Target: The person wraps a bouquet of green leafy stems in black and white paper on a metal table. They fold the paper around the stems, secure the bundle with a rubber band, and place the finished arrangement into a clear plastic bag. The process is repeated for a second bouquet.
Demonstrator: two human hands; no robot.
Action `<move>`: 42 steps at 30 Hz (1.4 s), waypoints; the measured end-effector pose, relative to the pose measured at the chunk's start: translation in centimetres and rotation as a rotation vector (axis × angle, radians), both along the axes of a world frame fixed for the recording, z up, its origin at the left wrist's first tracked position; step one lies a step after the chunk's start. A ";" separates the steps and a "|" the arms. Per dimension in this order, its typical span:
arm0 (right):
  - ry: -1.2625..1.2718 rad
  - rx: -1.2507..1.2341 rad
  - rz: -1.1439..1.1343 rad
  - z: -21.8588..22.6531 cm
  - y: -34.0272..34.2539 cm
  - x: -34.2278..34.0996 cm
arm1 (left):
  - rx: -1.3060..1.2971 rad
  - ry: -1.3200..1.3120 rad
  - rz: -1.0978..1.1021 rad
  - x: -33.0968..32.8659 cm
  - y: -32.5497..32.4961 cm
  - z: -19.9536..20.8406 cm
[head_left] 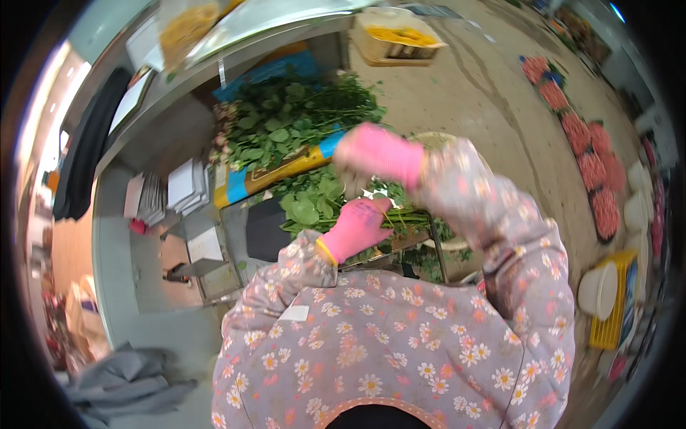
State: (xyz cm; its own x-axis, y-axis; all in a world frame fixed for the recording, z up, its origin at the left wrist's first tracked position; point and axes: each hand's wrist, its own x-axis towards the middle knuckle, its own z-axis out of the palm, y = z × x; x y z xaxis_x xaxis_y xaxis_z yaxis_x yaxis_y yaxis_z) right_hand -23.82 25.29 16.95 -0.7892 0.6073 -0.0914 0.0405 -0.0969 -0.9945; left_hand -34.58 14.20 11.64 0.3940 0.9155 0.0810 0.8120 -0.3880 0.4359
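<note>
My left hand (359,227), in a pink glove with a yellow cuff, is closed on a bunch of leafy flower stems (306,207) lying over the work surface. The bare stem ends (409,219) point to the right. Above this bunch is my right hand (380,154), also gloved in pink. Motion smears its fingers, so I cannot see whether they hold anything. Just beyond lies a larger pile of leafy flower stems (286,118), with small pale pink heads at its left. Between the pile and the bunch runs a yellow and blue wrapper (275,170).
Stacks of white cards (187,187) stand on the left. Under my right forearm is a pale round tub (437,137). A cream bin with yellow contents (399,39) sits on the floor ahead. Pink flower bundles (592,168) line the right, near a yellow crate (620,297).
</note>
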 end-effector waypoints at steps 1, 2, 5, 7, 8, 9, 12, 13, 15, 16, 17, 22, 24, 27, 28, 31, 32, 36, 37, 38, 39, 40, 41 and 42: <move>-0.020 -0.029 -0.026 3.2 1.3 -0.1 | 0.081 -0.127 -0.032 -0.3 -0.4 0.8; 0.070 -0.205 -0.034 -0.4 3.8 2.7 | 0.180 -0.264 -0.064 -0.3 -0.1 1.7; 0.032 -0.379 -0.410 -6.9 -3.7 8.1 | 0.195 -0.232 0.159 -2.5 1.9 4.6; -0.187 0.257 -0.324 -3.1 -9.4 7.6 | 0.165 -0.166 0.224 -3.0 4.0 3.5; -0.345 0.873 -0.342 1.5 -10.4 6.0 | 0.118 -0.115 0.221 -2.8 4.4 2.8; -0.390 1.093 -0.263 3.9 -9.8 4.4 | 0.203 -0.202 0.073 -3.3 4.1 0.6; -0.591 1.133 -0.004 8.1 -5.3 2.0 | 0.303 -0.338 -0.019 -0.6 1.7 -1.5; -0.475 0.963 -0.071 8.0 -3.3 2.5 | 0.159 -0.251 -0.015 -0.5 1.5 1.5; -0.328 0.672 -0.165 6.5 -0.8 5.1 | 0.148 -0.277 -0.062 -1.7 1.3 3.5; -0.294 0.365 -0.143 6.9 -1.2 6.0 | 0.127 -0.301 -0.053 -2.5 1.3 4.0; -0.228 0.278 -0.176 7.3 -2.3 6.3 | 0.108 -0.326 -0.043 -3.3 1.3 4.6; -0.221 0.544 -0.262 7.7 -5.1 7.3 | 0.101 -0.386 0.028 -4.2 1.3 5.2; -0.134 0.589 -0.279 7.4 -5.8 7.8 | 0.090 -0.372 0.061 -4.0 1.4 5.3; 0.007 0.787 -0.403 2.5 -5.3 8.8 | 0.116 -0.352 0.066 -3.3 1.9 5.5; 0.068 0.810 -0.488 0.5 -5.5 8.8 | 0.096 -0.344 0.078 -3.0 2.2 4.9; 0.066 0.841 -0.557 -3.6 -6.2 9.6 | 0.020 -0.297 0.126 -2.2 3.4 2.7; 0.046 0.854 -0.603 -5.1 -6.9 9.8 | 0.103 -0.274 0.132 -1.7 3.5 2.1; 0.051 -0.161 -0.980 -19.8 -7.1 15.4 | 0.145 -0.379 0.371 0.5 9.2 3.9; 0.110 -0.205 -0.964 -20.5 -8.1 15.7 | 0.063 -0.277 0.318 1.9 10.5 3.2; 0.165 -0.259 -0.949 -20.5 -8.9 15.8 | -0.029 -0.172 0.266 4.1 11.6 2.0; 0.183 -0.293 -0.869 -19.3 -8.9 15.5 | -0.040 -0.072 0.205 6.5 12.7 -0.6; 0.197 -0.329 -0.798 -18.4 -9.1 15.2 | -0.057 0.024 0.134 9.3 14.0 -3.2; 0.047 -0.272 -0.792 -18.6 -9.0 14.7 | -0.159 0.009 0.027 11.5 15.0 -3.9; 0.035 -0.290 -0.760 -19.5 -9.1 14.5 | -0.255 -0.006 -0.091 12.8 16.1 -4.1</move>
